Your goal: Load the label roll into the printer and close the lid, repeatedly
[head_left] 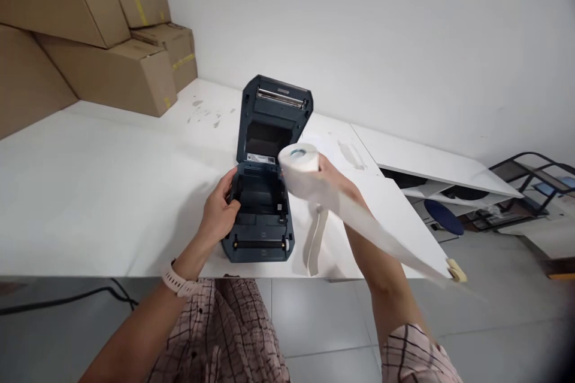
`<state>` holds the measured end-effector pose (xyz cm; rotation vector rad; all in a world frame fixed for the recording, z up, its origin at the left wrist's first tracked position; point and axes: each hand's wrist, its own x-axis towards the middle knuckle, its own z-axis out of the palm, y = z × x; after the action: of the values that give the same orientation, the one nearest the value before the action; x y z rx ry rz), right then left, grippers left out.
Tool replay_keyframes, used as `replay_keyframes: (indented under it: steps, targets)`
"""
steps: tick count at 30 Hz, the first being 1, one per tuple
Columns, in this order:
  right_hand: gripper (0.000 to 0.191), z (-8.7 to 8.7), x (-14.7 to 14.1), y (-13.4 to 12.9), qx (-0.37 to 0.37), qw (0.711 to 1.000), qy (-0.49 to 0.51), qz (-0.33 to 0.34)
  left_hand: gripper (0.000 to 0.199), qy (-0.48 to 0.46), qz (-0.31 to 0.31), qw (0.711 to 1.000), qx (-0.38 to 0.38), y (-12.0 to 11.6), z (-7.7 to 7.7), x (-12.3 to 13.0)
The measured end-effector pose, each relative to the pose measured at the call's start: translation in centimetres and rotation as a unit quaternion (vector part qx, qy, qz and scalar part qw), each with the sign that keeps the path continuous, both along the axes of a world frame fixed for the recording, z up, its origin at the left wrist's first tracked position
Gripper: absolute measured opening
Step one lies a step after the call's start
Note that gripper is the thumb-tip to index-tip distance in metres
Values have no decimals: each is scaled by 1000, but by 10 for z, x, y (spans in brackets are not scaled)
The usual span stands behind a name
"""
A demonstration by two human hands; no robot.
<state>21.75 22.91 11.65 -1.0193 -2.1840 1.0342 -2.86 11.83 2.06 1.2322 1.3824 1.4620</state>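
Observation:
A dark label printer [265, 236] stands on the white table with its lid [275, 96] raised and its roll bay exposed. My left hand [218, 209] grips the printer's left side, the thumb over the rim of the bay. In my right hand [335, 176] is a white label roll [299, 158], held just above the bay's right edge. From the roll a loose strip [377, 230] trails down to the right across my forearm, blurred by motion. The right fingertips are mostly hidden behind the roll. A curled piece of white paper [318, 242] lies right of the printer.
Cardboard boxes [121, 72] are stacked at the back left against the wall. The white table [112, 191] ends close to my body, with a yellowish block [457, 270] at its right corner. A blue stool [444, 217] is at the right. A black cable [90, 293] hangs below left.

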Motion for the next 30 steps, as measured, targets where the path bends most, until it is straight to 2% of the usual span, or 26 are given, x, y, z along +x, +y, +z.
replay_keyframes:
  steps: [3,5,8,11,13,15,18,21,23,27,30]
  targets:
    - [71,19,-40,-10,39,987,-114,109,87,-1,7,1000,20,3,-7,0]
    - [73,21,-62,-12,84,964,-206,143,87,1,13,999,34,5,-13,0]
    - [73,11,-86,-11,118,933,-309,142,87,4,18,999,39,6,-17,0]
    - [76,-3,-96,-12,108,911,-373,140,87,9,14,999,36,4,-17,-1]
    - [75,-10,-92,-19,107,912,-370,138,86,12,12,999,36,2,-16,-1]
    - [67,-17,-82,-37,144,925,-330,118,85,14,10,999,40,1,-16,0]
    - [53,-31,-59,-86,214,940,-252,83,82,11,13,998,52,0,-18,1]
    - [60,-51,-42,-140,220,950,-210,72,80,6,17,999,48,2,-20,1]
    - [67,-65,-38,-165,229,952,-194,54,77,6,19,999,37,4,-19,1]
    - [72,-82,-42,-179,233,954,-186,32,67,32,24,999,25,-3,-10,1]
    - [74,-81,-44,-176,224,957,-183,27,54,123,50,989,69,-28,-2,9]
